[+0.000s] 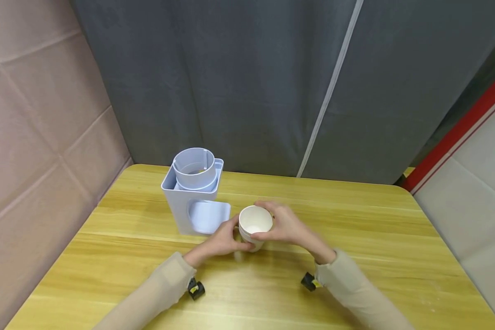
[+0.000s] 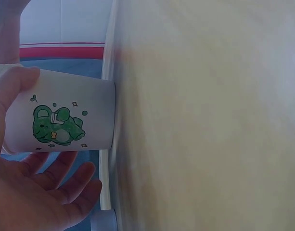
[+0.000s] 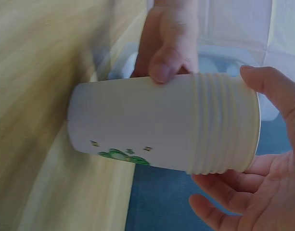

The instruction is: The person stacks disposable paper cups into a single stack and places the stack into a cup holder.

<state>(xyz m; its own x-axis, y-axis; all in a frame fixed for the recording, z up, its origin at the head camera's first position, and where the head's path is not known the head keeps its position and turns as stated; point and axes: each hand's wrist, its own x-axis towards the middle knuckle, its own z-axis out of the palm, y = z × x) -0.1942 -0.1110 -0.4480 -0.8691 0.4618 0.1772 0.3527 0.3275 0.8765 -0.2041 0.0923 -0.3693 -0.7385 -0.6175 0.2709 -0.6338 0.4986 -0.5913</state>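
Note:
A nested stack of white paper cups (image 1: 255, 222) stands upright at the middle of the table, between both hands. My left hand (image 1: 222, 240) holds its lower side, thumb at the front and fingers around the far side. Near the top, my right hand (image 1: 288, 224) grips the stacked rims (image 3: 224, 125) between thumb and fingers. A green cartoon animal (image 2: 58, 125) is printed on the cup wall in the left wrist view. The stack's base is right at the tabletop in the right wrist view.
Just left of the cups stands a pale blue plastic box (image 1: 177, 211) with a round tube (image 1: 194, 178) in its top and a flap (image 1: 210, 215) at its front. A dark grey curtain (image 1: 239, 82) hangs behind the wooden table (image 1: 375, 238).

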